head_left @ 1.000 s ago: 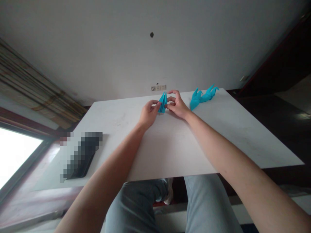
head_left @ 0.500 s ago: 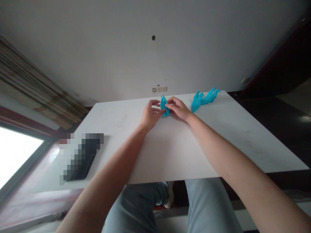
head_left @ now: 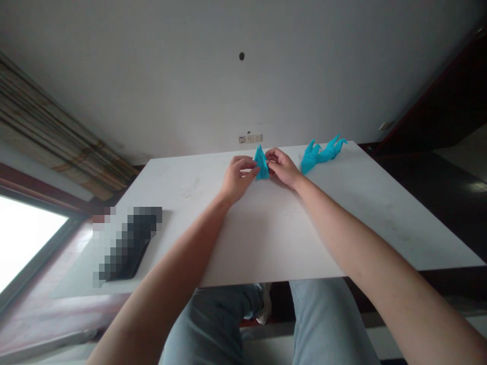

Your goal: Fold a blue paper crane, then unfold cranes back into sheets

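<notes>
Pinching a blue, triangular piece of folded paper [head_left: 261, 165] by its left edge in the bare left hand [head_left: 239, 176] and its right edge in the bare right hand [head_left: 283, 169] — directly between both, creased and tapering to a narrow tip. Right of the right hand, two blue, angular, bird-shaped paper folds [head_left: 310, 157]; beneath both hands, a flat white tabletop [head_left: 258, 238] — faintly smudged.
</notes>
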A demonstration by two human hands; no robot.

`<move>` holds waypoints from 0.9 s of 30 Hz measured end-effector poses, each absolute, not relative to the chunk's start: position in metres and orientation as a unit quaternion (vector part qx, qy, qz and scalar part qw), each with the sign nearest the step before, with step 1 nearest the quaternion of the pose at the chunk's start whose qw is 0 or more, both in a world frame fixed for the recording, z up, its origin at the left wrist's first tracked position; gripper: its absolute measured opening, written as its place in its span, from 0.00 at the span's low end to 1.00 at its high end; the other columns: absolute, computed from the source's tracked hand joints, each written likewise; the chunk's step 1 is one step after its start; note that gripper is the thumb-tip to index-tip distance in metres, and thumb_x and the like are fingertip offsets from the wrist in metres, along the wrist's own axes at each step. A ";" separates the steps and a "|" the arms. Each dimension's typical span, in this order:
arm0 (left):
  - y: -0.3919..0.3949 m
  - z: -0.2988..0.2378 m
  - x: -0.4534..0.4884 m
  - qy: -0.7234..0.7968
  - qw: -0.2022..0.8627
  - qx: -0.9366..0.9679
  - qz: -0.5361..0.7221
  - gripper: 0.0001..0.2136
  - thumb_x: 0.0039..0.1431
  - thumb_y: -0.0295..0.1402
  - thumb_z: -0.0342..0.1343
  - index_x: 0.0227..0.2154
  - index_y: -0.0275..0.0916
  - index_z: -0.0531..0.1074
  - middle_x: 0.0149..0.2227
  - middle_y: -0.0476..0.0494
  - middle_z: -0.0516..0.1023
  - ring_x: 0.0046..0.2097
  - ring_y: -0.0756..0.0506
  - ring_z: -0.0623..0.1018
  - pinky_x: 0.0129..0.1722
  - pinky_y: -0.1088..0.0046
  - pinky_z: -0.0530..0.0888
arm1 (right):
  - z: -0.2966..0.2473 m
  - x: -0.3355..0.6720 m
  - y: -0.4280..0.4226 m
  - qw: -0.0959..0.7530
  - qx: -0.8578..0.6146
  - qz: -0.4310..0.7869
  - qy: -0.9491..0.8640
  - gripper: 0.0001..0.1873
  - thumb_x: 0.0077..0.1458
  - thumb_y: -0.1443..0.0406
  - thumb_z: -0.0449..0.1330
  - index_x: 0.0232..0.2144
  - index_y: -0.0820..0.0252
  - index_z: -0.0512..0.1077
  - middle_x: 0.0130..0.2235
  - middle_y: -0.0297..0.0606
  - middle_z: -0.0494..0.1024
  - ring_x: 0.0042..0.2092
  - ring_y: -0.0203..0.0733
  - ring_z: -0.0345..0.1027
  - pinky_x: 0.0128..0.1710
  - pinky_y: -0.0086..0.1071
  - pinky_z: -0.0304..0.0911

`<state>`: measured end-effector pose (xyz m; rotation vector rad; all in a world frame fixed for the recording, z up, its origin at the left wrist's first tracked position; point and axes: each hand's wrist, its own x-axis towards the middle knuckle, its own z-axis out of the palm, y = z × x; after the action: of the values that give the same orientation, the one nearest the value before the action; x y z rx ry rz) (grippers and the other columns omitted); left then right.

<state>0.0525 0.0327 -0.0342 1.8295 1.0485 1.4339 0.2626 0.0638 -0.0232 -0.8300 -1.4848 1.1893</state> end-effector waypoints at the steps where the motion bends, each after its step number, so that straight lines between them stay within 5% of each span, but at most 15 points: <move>1: 0.031 -0.034 0.052 0.390 0.281 0.697 0.532 0.06 0.67 0.35 0.71 0.43 0.42 0.85 0.58 0.38 0.81 0.56 0.42 0.85 0.52 0.63 0.86 | -0.024 0.263 0.065 0.515 -0.345 0.490 -0.613 0.20 0.50 0.55 0.73 0.40 0.51 0.70 0.36 0.29 0.77 0.31 0.35 0.65 0.28 0.30 0.59; 5: 0.025 -0.031 0.051 0.373 0.281 0.731 0.497 0.07 0.68 0.37 0.70 0.46 0.46 0.86 0.66 0.37 0.76 0.69 0.37 0.78 0.65 0.53 0.83 | -0.025 0.264 0.067 0.532 -0.351 0.480 -0.602 0.20 0.52 0.53 0.73 0.39 0.50 0.69 0.33 0.27 0.75 0.29 0.34 0.62 0.28 0.31 0.58; 9: 0.022 -0.027 0.051 0.348 0.285 0.758 0.472 0.12 0.75 0.40 0.62 0.36 0.44 0.86 0.62 0.36 0.81 0.70 0.36 0.78 0.74 0.50 0.75 | -0.022 0.266 0.065 0.541 -0.356 0.484 -0.588 0.19 0.56 0.54 0.73 0.39 0.51 0.68 0.29 0.25 0.71 0.28 0.34 0.62 0.29 0.31 0.58; 12: 0.022 -0.026 0.052 0.365 0.277 0.754 0.470 0.14 0.73 0.42 0.65 0.32 0.42 0.83 0.54 0.37 0.86 0.62 0.38 0.83 0.68 0.53 0.79 | -0.020 0.267 0.065 0.544 -0.348 0.501 -0.576 0.20 0.56 0.54 0.74 0.39 0.51 0.68 0.27 0.24 0.70 0.27 0.34 0.62 0.29 0.30 0.57; 14: 0.023 -0.028 0.052 0.388 0.291 0.742 0.462 0.08 0.66 0.39 0.71 0.36 0.42 0.82 0.47 0.41 0.87 0.51 0.41 0.86 0.55 0.60 0.83 | -0.021 0.267 0.066 0.547 -0.345 0.509 -0.568 0.21 0.55 0.53 0.75 0.38 0.51 0.68 0.27 0.24 0.71 0.27 0.34 0.63 0.28 0.29 0.57; 18: 0.026 -0.034 0.053 0.397 0.338 0.705 0.481 0.14 0.58 0.31 0.75 0.44 0.43 0.78 0.45 0.48 0.87 0.39 0.48 0.85 0.37 0.72 0.80 | -0.025 0.267 0.071 0.565 -0.346 0.509 -0.549 0.24 0.55 0.49 0.77 0.39 0.49 0.68 0.26 0.23 0.71 0.27 0.34 0.62 0.27 0.29 0.56; 24: 0.030 -0.029 0.055 0.379 0.260 0.672 0.581 0.22 0.59 0.23 0.71 0.54 0.44 0.76 0.41 0.50 0.88 0.42 0.49 0.87 0.46 0.71 0.83 | -0.026 0.268 0.071 0.601 -0.346 0.470 -0.545 0.31 0.50 0.53 0.81 0.40 0.46 0.62 0.43 0.27 0.78 0.27 0.32 0.64 0.26 0.31 0.59; 27: 0.030 -0.024 0.052 0.387 0.209 0.678 0.589 0.19 0.61 0.20 0.69 0.52 0.43 0.81 0.41 0.49 0.90 0.42 0.48 0.88 0.46 0.70 0.83 | -0.022 0.268 0.066 0.572 -0.341 0.465 -0.584 0.25 0.53 0.55 0.78 0.37 0.49 0.65 0.40 0.28 0.77 0.27 0.31 0.63 0.25 0.31 0.58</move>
<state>0.0525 0.0295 -0.0239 1.8865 1.0782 1.6381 0.2675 0.0659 -0.0218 -0.7999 -1.3688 1.0916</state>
